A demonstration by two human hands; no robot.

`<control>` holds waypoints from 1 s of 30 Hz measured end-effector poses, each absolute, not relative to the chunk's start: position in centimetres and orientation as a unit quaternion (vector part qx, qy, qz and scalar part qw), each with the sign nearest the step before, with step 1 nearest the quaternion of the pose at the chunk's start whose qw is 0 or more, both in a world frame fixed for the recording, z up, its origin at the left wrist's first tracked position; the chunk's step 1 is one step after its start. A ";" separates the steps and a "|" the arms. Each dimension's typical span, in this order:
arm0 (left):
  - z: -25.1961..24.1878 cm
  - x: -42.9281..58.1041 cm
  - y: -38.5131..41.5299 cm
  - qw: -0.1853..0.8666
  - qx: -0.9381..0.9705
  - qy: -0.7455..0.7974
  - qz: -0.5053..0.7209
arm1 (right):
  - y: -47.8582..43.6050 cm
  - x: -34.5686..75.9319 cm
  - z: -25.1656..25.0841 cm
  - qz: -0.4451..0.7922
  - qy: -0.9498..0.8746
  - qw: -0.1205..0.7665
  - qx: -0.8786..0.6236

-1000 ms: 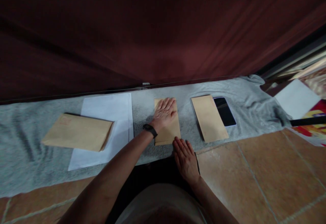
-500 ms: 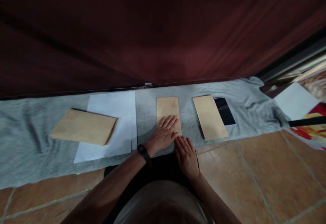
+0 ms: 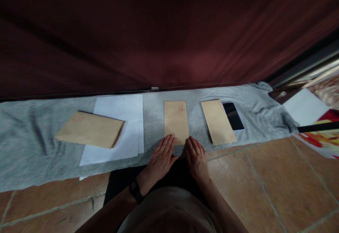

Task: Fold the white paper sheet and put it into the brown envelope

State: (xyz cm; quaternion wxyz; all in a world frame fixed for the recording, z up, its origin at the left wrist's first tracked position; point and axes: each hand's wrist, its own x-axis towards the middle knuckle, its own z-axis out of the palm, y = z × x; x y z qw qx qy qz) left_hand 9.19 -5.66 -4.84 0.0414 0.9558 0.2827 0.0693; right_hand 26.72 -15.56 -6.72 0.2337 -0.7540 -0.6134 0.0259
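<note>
A narrow brown envelope (image 3: 176,121) lies flat on the grey cloth (image 3: 31,144) straight ahead. My left hand (image 3: 159,160), with a dark band at the wrist, rests flat with fingers stretched out; its fingertips touch the envelope's near edge. My right hand (image 3: 197,158) lies flat beside it, fingers out, its tips at the envelope's near right corner. Neither hand holds anything. A second brown envelope (image 3: 217,121) lies to the right, next to a black phone (image 3: 233,116).
A stack of brown envelopes (image 3: 90,129) sits on white paper sheets (image 3: 120,109) at the left. A dark red curtain (image 3: 159,31) hangs behind the cloth. Terracotta floor tiles (image 3: 270,183) lie at the right, with a white sheet (image 3: 305,105) and colourful printed material (image 3: 324,135) beyond.
My left hand has slid from the envelope's far end back along it to its near edge. My right hand has stayed at the near right corner.
</note>
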 end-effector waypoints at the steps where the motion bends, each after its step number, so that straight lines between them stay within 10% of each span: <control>1: -5.1 9.2 -5.8 0.030 0.955 0.287 0.071 | -15.3 26.7 -6.5 0.024 -0.590 0.232 -0.773; 17: -2.6 12.2 -5.1 -0.049 0.950 0.308 0.027 | -10.9 27.4 -4.1 0.364 -0.328 0.567 -0.662; 24: -0.2 12.4 -3.5 0.243 0.827 0.472 0.184 | -9.6 24.8 0.0 0.373 -0.383 0.562 -0.631; 30: -0.5 12.4 -2.8 0.665 0.330 0.501 0.446 | -9.2 25.2 -1.2 0.292 -0.399 0.535 -0.685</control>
